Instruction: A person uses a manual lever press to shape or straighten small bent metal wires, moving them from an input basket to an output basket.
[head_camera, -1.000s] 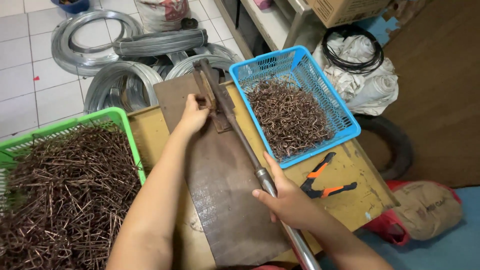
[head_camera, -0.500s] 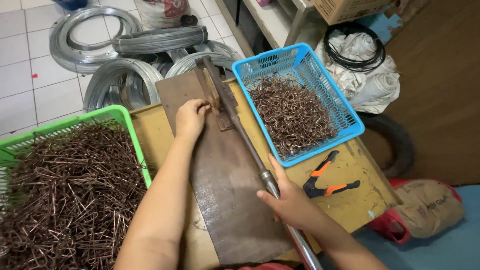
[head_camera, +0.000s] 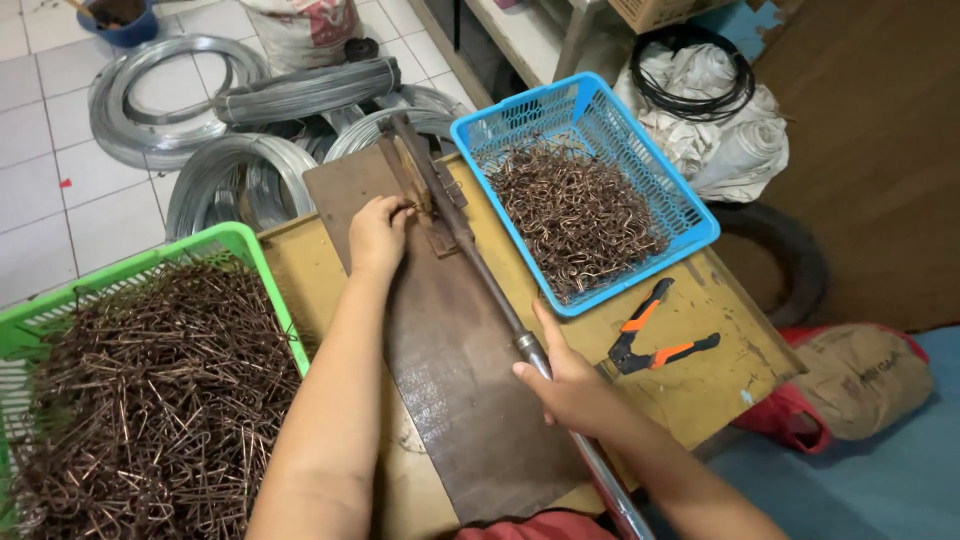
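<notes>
Two hands on bender, right hand (head_camera: 572, 385) grip clamped on lever (head_camera: 500, 300), left hand (head_camera: 377, 235) pinching wire piece (head_camera: 405, 208)

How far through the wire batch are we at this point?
Done: the blue basket holds a shallow heap of bent wire hooks. In hand: the left hand presses a piece at the bending jig, and the right hand grips the long lever handle. Left: the green basket is heaped with straight wire pieces, so most remains.
</notes>
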